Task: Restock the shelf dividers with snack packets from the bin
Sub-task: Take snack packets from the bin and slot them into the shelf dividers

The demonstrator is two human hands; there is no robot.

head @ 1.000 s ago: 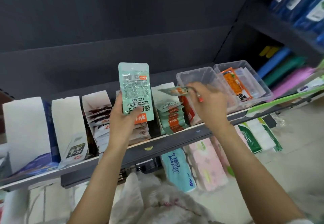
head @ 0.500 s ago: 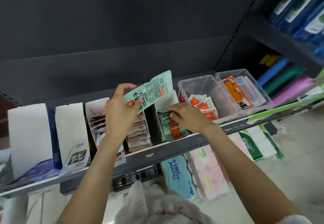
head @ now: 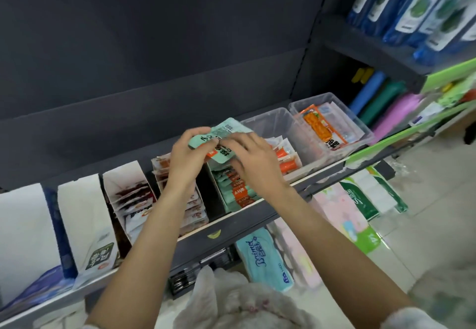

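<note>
A mint-green snack packet (head: 223,133) with an orange label lies tilted above the white shelf divider (head: 233,194) that holds a row of like green packets. My left hand (head: 189,153) grips the packet's left end. My right hand (head: 251,157) rests on its right side, fingers over it, and hides the back of the divider. Right of the hands stands a clear plastic bin (head: 277,125) with orange-and-white packets (head: 287,158) in it.
More white dividers (head: 126,182) with brown and white packets fill the shelf's left part. A second clear bin (head: 332,122) with orange packs stands at the right. Tissue packs (head: 260,256) lie below the shelf edge. A white plastic bag (head: 239,303) hangs in front of me.
My left hand lowered the green packet from upright to flat over the green divider. My right hand left the clear bin, pushed at the green row, then came up onto the packet.
</note>
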